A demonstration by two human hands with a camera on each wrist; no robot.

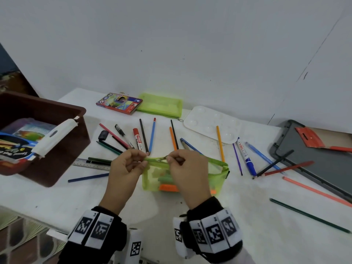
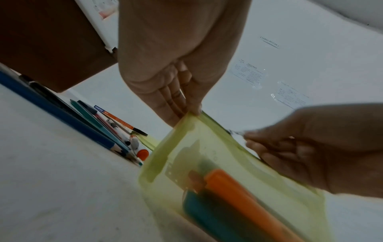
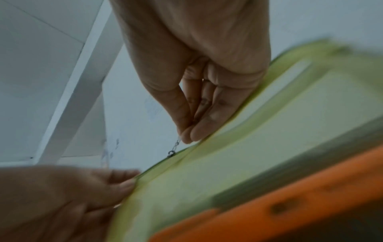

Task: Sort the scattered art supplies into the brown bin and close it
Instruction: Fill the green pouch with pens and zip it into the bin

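My left hand (image 1: 126,166) pinches the green mesh pouch (image 1: 215,178) corner, my right hand (image 1: 185,168) its zipper pull (image 3: 173,149) — pencils (image 1: 152,136) fan at twelve o'clock, brown bin (image 1: 62,149) at nine.

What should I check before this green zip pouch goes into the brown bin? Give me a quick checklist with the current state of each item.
1. Left hand pinches the corner of the green pouch: ok.
2. Right hand pinches the zipper pull: ok.
3. Zipper fully shut: cannot tell, hands cover part of it.
4. Contents inside, orange item showing through the mesh: ok.
5. Brown bin open, with room: ok, though books already fill part.
6. Other supplies sorted: not ok, pencils and the red marker remain on the table.
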